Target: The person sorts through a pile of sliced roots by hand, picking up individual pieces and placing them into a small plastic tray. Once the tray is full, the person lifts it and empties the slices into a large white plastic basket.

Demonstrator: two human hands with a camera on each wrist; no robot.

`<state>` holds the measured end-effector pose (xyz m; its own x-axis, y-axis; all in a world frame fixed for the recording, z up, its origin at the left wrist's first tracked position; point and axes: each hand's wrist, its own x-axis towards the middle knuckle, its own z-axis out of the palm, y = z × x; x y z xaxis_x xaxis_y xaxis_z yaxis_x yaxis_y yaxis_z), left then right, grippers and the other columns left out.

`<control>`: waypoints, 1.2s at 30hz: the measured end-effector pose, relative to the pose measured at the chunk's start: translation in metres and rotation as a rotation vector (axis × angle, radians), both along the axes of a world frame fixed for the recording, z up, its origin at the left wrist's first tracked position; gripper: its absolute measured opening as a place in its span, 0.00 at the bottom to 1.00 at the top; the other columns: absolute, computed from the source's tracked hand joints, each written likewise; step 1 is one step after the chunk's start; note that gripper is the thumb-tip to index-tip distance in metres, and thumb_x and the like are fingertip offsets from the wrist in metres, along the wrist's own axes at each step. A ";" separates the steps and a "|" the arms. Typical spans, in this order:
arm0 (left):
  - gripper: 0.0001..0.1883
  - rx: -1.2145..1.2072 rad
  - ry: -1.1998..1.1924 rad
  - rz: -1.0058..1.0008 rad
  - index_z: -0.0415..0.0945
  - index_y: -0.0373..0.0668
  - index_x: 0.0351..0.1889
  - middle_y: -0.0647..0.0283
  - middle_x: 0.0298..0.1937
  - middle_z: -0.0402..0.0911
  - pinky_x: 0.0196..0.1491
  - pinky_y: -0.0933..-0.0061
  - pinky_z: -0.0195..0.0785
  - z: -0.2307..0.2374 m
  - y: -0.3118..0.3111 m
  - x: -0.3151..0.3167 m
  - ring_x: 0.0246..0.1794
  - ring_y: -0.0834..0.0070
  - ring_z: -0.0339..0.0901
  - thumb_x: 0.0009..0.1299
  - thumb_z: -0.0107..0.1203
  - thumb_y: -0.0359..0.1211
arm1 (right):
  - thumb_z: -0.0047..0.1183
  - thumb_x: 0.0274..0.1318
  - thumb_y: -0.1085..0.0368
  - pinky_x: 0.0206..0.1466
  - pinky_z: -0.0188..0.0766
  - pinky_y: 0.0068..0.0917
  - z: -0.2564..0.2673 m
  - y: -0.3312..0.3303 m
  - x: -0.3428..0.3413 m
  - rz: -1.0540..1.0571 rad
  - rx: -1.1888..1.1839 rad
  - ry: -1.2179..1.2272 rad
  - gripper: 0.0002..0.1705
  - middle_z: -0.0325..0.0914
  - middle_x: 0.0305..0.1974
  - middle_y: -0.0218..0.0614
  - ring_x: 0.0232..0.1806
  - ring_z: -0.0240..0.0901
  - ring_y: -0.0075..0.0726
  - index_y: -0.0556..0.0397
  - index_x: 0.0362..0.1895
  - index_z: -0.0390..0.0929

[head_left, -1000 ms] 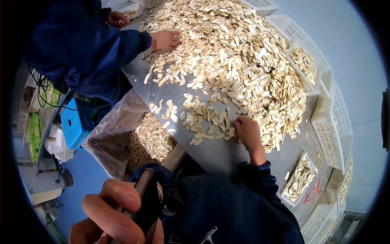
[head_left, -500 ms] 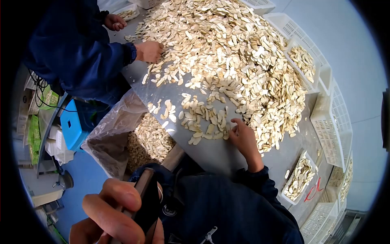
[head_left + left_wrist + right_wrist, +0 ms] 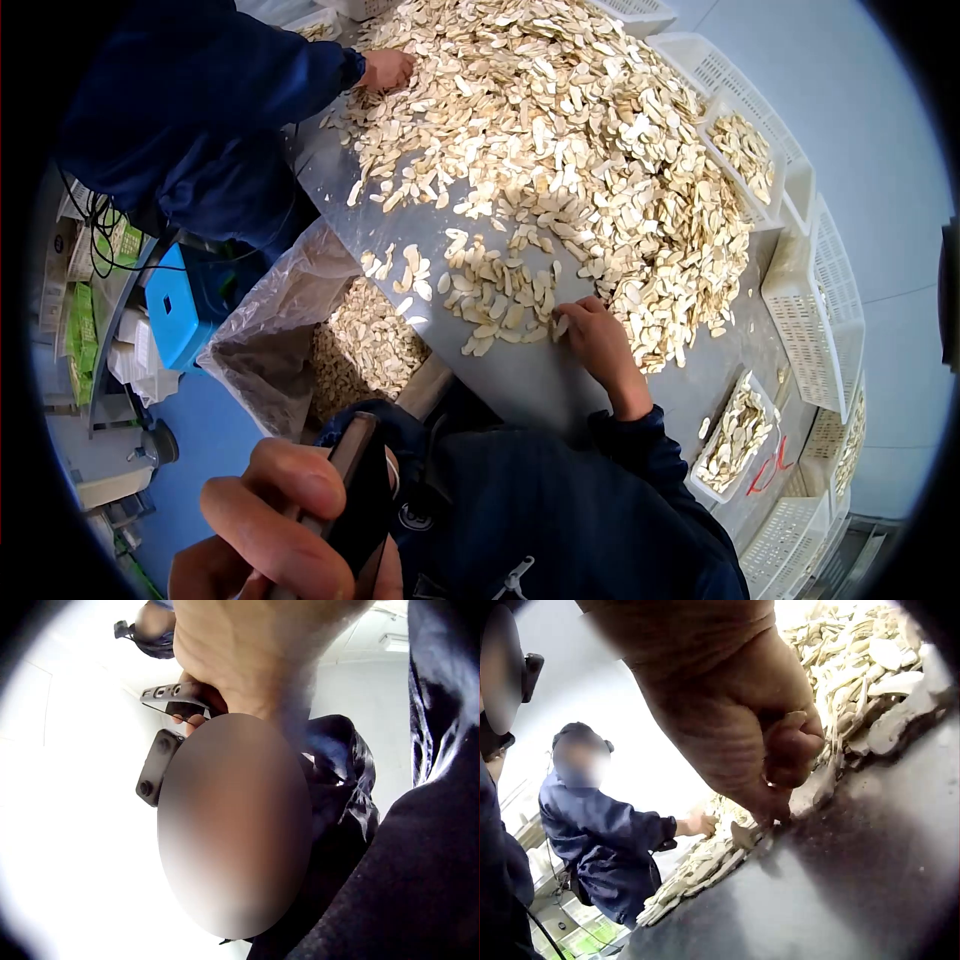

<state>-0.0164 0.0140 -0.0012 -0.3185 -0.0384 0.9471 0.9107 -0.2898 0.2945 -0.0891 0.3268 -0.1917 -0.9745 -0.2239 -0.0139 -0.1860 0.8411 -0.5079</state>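
Observation:
My left hand (image 3: pixel 265 525) grips a dark, flat phone-like device (image 3: pixel 350 465) close to the head camera; in the left wrist view the device's edge (image 3: pixel 176 692) shows beside the hand (image 3: pixel 247 660). On the metal table (image 3: pixel 490 385), my right hand (image 3: pixel 608 350) pinches a pale dried slice (image 3: pixel 560 327) at the edge of a small group of slices (image 3: pixel 500 295). The right wrist view shows this hand (image 3: pixel 735 720) with curled fingers, its fingertips low at the table beside slices (image 3: pixel 742 835). A large heap of slices (image 3: pixel 560 130) lies beyond.
Another person in dark blue (image 3: pixel 200 110) reaches into the heap at the upper left. A plastic-lined container of slices (image 3: pixel 375 335) stands below the table edge. At right are a small white tray (image 3: pixel 697 480), red-handled scissors (image 3: pixel 768 466) and white perforated baskets (image 3: pixel 800 290).
My right hand has moved left from the heap's edge to the small group, and its spread fingers have come together on a slice. The other person's hand moved back, then up the heap.

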 end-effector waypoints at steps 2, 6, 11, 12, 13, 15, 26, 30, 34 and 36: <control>0.41 -0.009 0.004 -0.010 0.56 0.78 0.76 0.96 0.78 0.46 0.61 0.40 0.54 -0.001 -0.002 -0.001 0.65 0.56 0.55 0.68 0.66 0.39 | 0.56 0.58 0.69 0.43 0.76 0.39 0.000 -0.001 0.002 -0.019 -0.003 -0.008 0.11 0.78 0.43 0.43 0.39 0.79 0.51 0.51 0.46 0.83; 0.40 0.002 0.013 -0.015 0.57 0.80 0.75 0.96 0.78 0.46 0.60 0.40 0.54 0.000 0.001 -0.002 0.65 0.56 0.55 0.69 0.66 0.39 | 0.59 0.57 0.65 0.42 0.75 0.38 0.004 0.004 0.002 -0.103 -0.050 -0.076 0.12 0.80 0.39 0.43 0.37 0.80 0.48 0.53 0.46 0.83; 0.40 0.033 0.020 -0.006 0.58 0.81 0.75 0.96 0.78 0.46 0.60 0.39 0.55 0.001 0.006 -0.003 0.66 0.56 0.55 0.69 0.65 0.38 | 0.57 0.60 0.64 0.39 0.72 0.32 0.004 0.010 0.004 -0.199 -0.288 -0.268 0.13 0.78 0.29 0.39 0.32 0.76 0.36 0.54 0.48 0.82; 0.40 0.042 0.028 0.007 0.58 0.81 0.75 0.96 0.78 0.46 0.60 0.39 0.55 0.000 0.008 -0.004 0.66 0.56 0.55 0.69 0.66 0.38 | 0.57 0.61 0.63 0.37 0.69 0.28 -0.004 0.016 0.004 -0.179 -0.342 -0.284 0.15 0.78 0.30 0.34 0.31 0.73 0.29 0.53 0.50 0.81; 0.40 0.052 0.036 0.021 0.57 0.81 0.75 0.96 0.78 0.46 0.60 0.40 0.55 -0.001 0.009 -0.004 0.66 0.56 0.55 0.69 0.66 0.38 | 0.58 0.62 0.62 0.35 0.67 0.23 -0.019 0.024 0.004 -0.157 -0.396 -0.300 0.16 0.77 0.31 0.29 0.30 0.70 0.23 0.52 0.53 0.80; 0.41 -0.003 0.016 -0.010 0.56 0.80 0.76 0.96 0.78 0.47 0.60 0.40 0.55 -0.001 0.003 -0.001 0.66 0.57 0.54 0.69 0.65 0.38 | 0.57 0.64 0.61 0.31 0.62 0.18 -0.011 0.018 0.002 -0.140 -0.534 -0.363 0.17 0.75 0.32 0.23 0.28 0.65 0.15 0.51 0.55 0.79; 0.44 -0.106 -0.063 -0.002 0.53 0.76 0.77 0.80 0.76 0.54 0.66 0.47 0.53 0.005 -0.015 0.013 0.67 0.59 0.53 0.68 0.66 0.34 | 0.52 0.70 0.54 0.21 0.50 0.14 0.012 -0.036 -0.014 -0.239 -1.106 -0.747 0.11 0.70 0.27 0.18 0.22 0.59 0.12 0.47 0.42 0.78; 0.44 -0.140 -0.183 -0.007 0.53 0.75 0.77 0.80 0.76 0.53 0.66 0.46 0.54 0.006 -0.025 0.026 0.66 0.58 0.54 0.68 0.66 0.33 | 0.52 0.70 0.56 0.21 0.52 0.14 0.004 -0.042 -0.017 -0.265 -1.117 -0.812 0.11 0.74 0.29 0.23 0.23 0.64 0.13 0.48 0.46 0.78; 0.45 0.030 0.067 0.017 0.54 0.78 0.76 0.64 0.74 0.55 0.64 0.48 0.57 0.004 -0.006 0.003 0.68 0.56 0.52 0.67 0.67 0.32 | 0.52 0.68 0.59 0.23 0.58 0.15 0.000 -0.048 -0.019 -0.257 -0.993 -0.763 0.13 0.78 0.32 0.28 0.25 0.71 0.15 0.50 0.52 0.78; 0.45 -0.119 -0.150 -0.062 0.54 0.80 0.76 0.57 0.72 0.54 0.63 0.49 0.59 0.008 -0.024 0.018 0.70 0.54 0.51 0.67 0.68 0.32 | 0.53 0.68 0.61 0.24 0.60 0.14 0.004 -0.053 -0.019 -0.199 -0.840 -0.695 0.15 0.78 0.33 0.26 0.26 0.72 0.16 0.52 0.54 0.76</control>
